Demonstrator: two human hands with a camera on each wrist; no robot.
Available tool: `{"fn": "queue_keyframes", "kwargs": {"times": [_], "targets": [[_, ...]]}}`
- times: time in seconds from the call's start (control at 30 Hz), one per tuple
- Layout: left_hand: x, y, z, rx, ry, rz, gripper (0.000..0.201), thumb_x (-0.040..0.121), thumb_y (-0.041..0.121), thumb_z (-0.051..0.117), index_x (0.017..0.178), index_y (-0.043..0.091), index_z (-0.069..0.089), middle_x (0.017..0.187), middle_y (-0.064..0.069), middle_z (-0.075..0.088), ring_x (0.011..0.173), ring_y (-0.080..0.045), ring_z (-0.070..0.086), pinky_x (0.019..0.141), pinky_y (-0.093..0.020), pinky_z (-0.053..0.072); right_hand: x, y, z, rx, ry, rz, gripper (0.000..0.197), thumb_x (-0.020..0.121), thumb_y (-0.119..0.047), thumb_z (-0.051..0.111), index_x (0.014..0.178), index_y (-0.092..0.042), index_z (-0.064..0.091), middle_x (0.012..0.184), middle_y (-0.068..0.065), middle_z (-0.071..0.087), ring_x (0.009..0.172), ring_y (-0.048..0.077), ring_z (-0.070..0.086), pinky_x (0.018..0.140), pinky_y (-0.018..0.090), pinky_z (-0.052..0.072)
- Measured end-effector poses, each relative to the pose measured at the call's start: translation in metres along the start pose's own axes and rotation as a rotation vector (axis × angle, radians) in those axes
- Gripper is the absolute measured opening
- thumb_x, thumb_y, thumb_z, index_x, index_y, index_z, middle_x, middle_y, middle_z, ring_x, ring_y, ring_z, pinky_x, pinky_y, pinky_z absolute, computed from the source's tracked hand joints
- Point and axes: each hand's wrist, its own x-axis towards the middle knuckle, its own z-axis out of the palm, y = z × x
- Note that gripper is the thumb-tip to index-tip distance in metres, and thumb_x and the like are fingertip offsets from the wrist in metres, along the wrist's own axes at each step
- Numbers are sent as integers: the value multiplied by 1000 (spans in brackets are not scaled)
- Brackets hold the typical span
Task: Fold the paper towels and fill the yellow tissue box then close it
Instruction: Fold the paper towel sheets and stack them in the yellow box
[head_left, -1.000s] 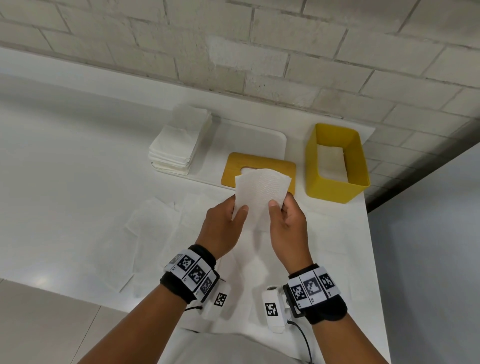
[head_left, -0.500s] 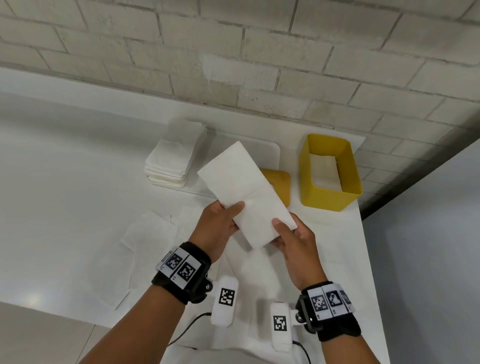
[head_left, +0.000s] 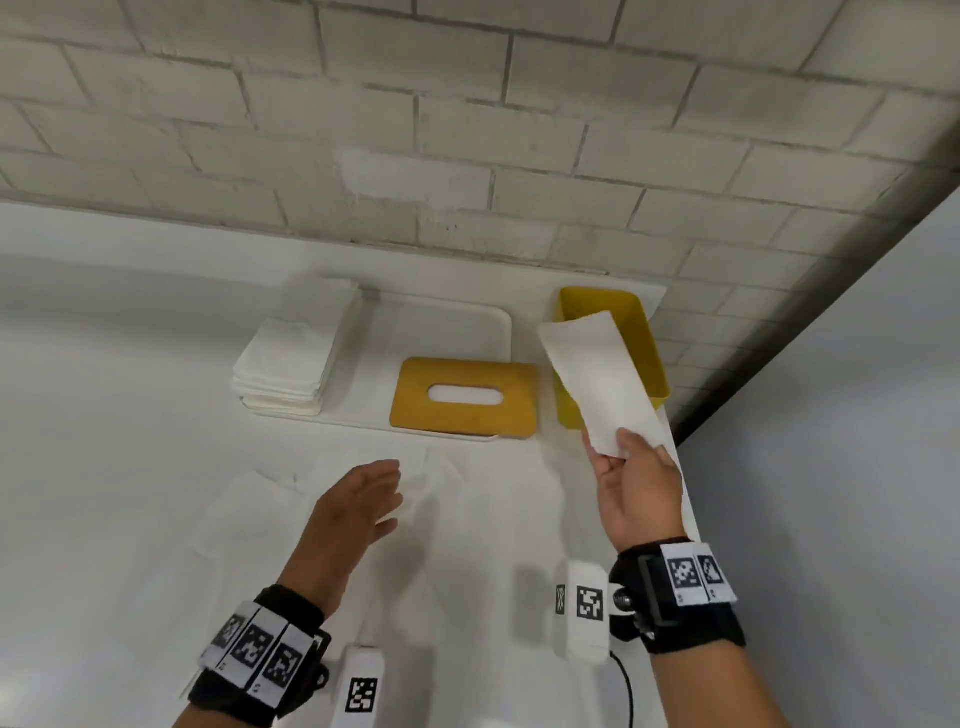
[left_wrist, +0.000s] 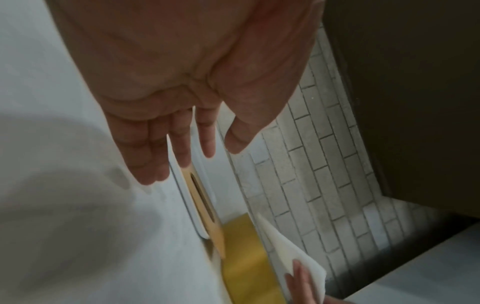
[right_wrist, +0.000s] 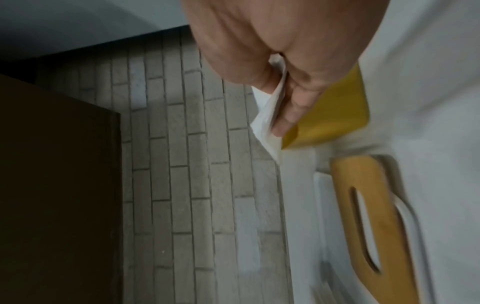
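Yellow tissue box open, contents hidden behind folded paper towel pinched by right hand over it. Lid and towel stack on tray. Left hand has let go since 0.5 s ago, fingers relaxed.

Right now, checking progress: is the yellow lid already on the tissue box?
No, the yellow lid lies flat on the white tray, beside the open tissue box.
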Motion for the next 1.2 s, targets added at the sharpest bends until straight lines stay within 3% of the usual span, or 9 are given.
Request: {"fn": "queue_keyframes", "kwargs": {"times": [0.13, 0.3, 0.43, 0.6, 0.7, 0.77, 0.93, 1.07, 1.2], "targets": [[-9, -10, -20, 90, 15, 8, 21, 103, 16, 57, 116, 23, 73, 114, 4, 76, 110, -17, 71, 100, -42, 56, 36, -24, 18, -3, 34, -22, 26, 98, 10, 44, 118, 1, 58, 114, 20, 72, 104, 31, 71, 98, 44, 57], [-16, -16, -27, 177, 41, 33, 22, 102, 11, 58, 110, 23, 74, 107, 7, 78, 101, -13, 74, 95, -40, 57, 59, -35, 46, 75, 67, 4, 40, 98, 14, 44, 137, 8, 46, 109, 26, 66, 98, 38, 70, 79, 47, 61], [-16, -23, -33, 209, 40, 15, 22, 100, 8, 60, 111, 23, 73, 107, 8, 78, 102, -14, 74, 92, -37, 58, 73, -38, 62, 75, 64, 23, 32, 98, 14, 43, 129, 10, 51, 114, 30, 64, 95, 39, 69, 75, 47, 62], [-16, -28, -35, 214, 65, -19, 20, 99, 9, 62, 109, 23, 73, 104, 8, 79, 102, -16, 74, 95, -41, 58, 87, -31, 75, 59, 88, 27, 50, 97, 16, 40, 146, 5, 38, 100, 27, 61, 86, 40, 67, 93, 50, 57], [-16, -28, -36, 224, 71, -17, 20, 99, 9, 62, 109, 23, 73, 105, 7, 79, 102, -16, 74, 96, -42, 58, 96, -24, 76, 57, 122, 36, 57, 96, 15, 39, 151, 1, 33, 120, 32, 61, 86, 40, 67, 79, 50, 61], [-17, -28, -36, 236, 72, -10, 20, 99, 9, 62, 109, 23, 73, 105, 7, 79, 101, -14, 74, 95, -41, 58, 101, -20, 76, 64, 142, 40, 57, 96, 15, 40, 151, 1, 34, 128, 33, 58, 87, 39, 67, 74, 50, 63], [-20, -29, -36, 234, 78, -5, 21, 99, 7, 62, 108, 22, 74, 102, 8, 79, 100, -13, 75, 93, -39, 58, 106, -18, 78, 73, 144, 28, 53, 97, 14, 38, 148, 2, 38, 125, 30, 59, 86, 38, 66, 90, 49, 58], [-21, -29, -37, 246, 75, 8, 22, 99, 7, 62, 107, 23, 74, 103, 7, 79, 102, -14, 74, 96, -43, 58, 104, -17, 78, 20, 150, 39, 53, 97, 12, 42, 149, 0, 39, 123, 28, 60, 89, 38, 66, 75, 43, 62], [-27, -26, -40, 346, 56, 85, 34, 99, 13, 64, 105, 45, 72, 108, 14, 77, 105, -11, 73, 98, -45, 56, 75, -30, 76, -78, 89, 53, 38, 96, -2, 61, 134, 1, 54, 132, 20, 58, 102, 35, 64, 79, 43, 64]]}}
